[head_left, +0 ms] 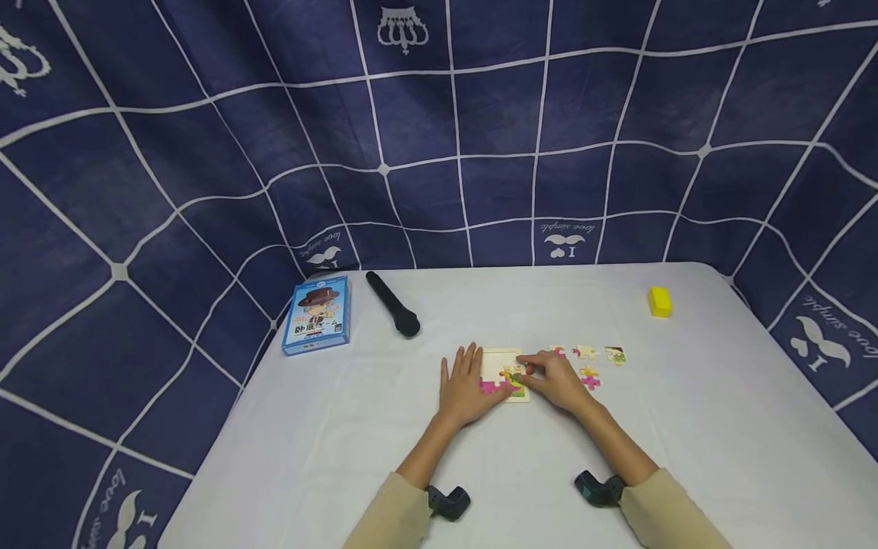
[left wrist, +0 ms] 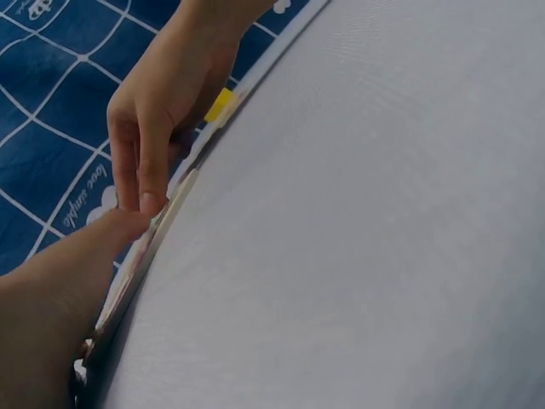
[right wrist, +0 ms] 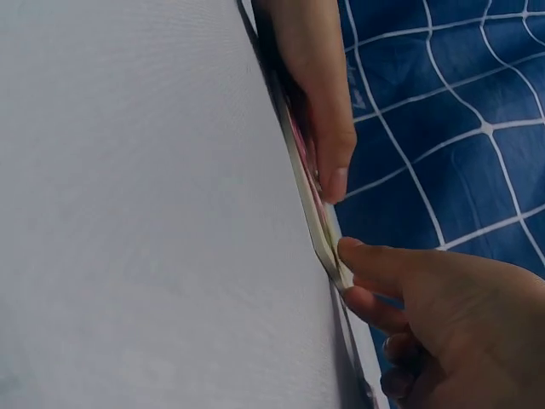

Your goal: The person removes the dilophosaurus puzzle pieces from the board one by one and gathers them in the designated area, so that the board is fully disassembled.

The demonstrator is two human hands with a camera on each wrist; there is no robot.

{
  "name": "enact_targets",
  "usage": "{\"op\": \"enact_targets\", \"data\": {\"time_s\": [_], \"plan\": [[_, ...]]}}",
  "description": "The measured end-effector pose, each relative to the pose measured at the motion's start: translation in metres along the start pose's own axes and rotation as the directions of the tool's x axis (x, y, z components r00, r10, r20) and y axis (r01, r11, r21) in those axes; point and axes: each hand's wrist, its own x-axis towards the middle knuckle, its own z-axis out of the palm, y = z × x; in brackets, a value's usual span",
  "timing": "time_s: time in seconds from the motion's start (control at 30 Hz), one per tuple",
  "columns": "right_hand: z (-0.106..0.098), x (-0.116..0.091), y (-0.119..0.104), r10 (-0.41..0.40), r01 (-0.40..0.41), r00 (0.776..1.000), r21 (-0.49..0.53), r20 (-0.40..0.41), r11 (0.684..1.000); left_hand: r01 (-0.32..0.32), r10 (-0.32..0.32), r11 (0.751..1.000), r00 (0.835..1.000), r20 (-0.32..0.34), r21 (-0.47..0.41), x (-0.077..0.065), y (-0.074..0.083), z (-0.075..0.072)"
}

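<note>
A small wooden jigsaw tray (head_left: 501,354) lies on the table, its lower part filled with pink, yellow and green pieces (head_left: 495,386). My left hand (head_left: 463,390) rests flat over the tray's left side, fingers straight, the thumb stretched across the lower pieces. From the right, my right hand (head_left: 559,383) reaches over the tray's right edge. Its thumb and index finger are bent, with their tips a little apart at the green and yellow pieces. Whether a piece sits between them is hidden. In the right wrist view these fingertips (right wrist: 347,247) touch by the tray's edge (right wrist: 308,204).
Loose jigsaw pieces (head_left: 615,354) lie right of the tray, one pink and yellow piece (head_left: 590,378) nearer. A blue box (head_left: 317,316) and a black microphone (head_left: 394,303) lie at the back left. A yellow block (head_left: 660,302) stands back right, before a blue curtain (head_left: 494,183).
</note>
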Motion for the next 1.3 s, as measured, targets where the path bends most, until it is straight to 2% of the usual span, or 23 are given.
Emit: {"op": "enact_targets", "data": {"time_s": [0.17, 0.37, 0.67, 0.97, 1.17, 1.3], "plan": [[0.0009, 0.0003, -0.0012, 0.011, -0.011, 1.0, -0.034, 0.01, 0.999, -0.011, 0.013, 0.998, 0.999, -0.031, 0.066, -0.0012, 0.0002, 0.0026], [0.0007, 0.0017, -0.0009, 0.007, -0.006, 1.0, -0.034, 0.024, 0.999, -0.025, 0.03, 0.995, 0.998, -0.049, 0.092, -0.0016, -0.001, 0.0037], [0.0019, 0.0008, 0.0018, 0.021, -0.02, 1.0, 0.053, -0.021, 0.998, -0.023, 0.023, 0.995, 1.0, 0.0, 0.098, -0.0039, 0.0008, 0.0018], [0.0028, 0.0011, 0.0027, -0.005, 0.009, 1.0, 0.148, -0.028, 0.989, -0.033, 0.035, 0.995, 0.999, -0.017, 0.099, -0.0033, 0.0013, -0.0012], [0.0034, 0.0004, 0.0021, -0.011, 0.013, 1.0, 0.148, -0.016, 0.989, -0.038, 0.041, 0.994, 0.999, -0.025, 0.101, -0.0035, 0.0011, -0.0011], [0.0032, 0.0002, 0.0007, 0.017, -0.017, 1.0, 0.149, -0.003, 0.989, -0.037, 0.04, 0.994, 0.999, -0.025, 0.101, -0.0036, 0.0008, -0.0005]]}}
